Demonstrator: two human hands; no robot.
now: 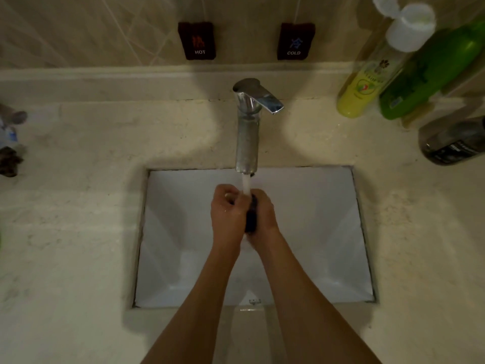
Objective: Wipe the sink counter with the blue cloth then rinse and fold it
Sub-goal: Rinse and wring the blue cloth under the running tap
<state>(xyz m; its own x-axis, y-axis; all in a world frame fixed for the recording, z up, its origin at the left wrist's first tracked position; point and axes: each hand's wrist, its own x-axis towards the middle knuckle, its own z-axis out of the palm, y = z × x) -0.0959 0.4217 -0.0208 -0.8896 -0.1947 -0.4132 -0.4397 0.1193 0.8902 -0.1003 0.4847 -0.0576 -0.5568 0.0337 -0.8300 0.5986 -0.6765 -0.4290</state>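
Over the white sink basin [183, 232], my left hand [227, 210] and my right hand [263, 214] are pressed together around the bunched blue cloth [251, 219]. Only a dark strip of the cloth shows between the palms; the rest is hidden. Both hands grip it with curled fingers. Water [246, 183] runs from the chrome faucet [246, 132] straight down onto the cloth and fingers. The beige stone counter [78, 206] surrounds the basin.
A yellow bottle [363, 85], a green bottle [430, 74] and a dark bottle [454, 143] stand at the back right. HOT [198, 42] and COLD [295, 42] tags hang on the wall. Small items [10, 143] lie at the left counter edge.
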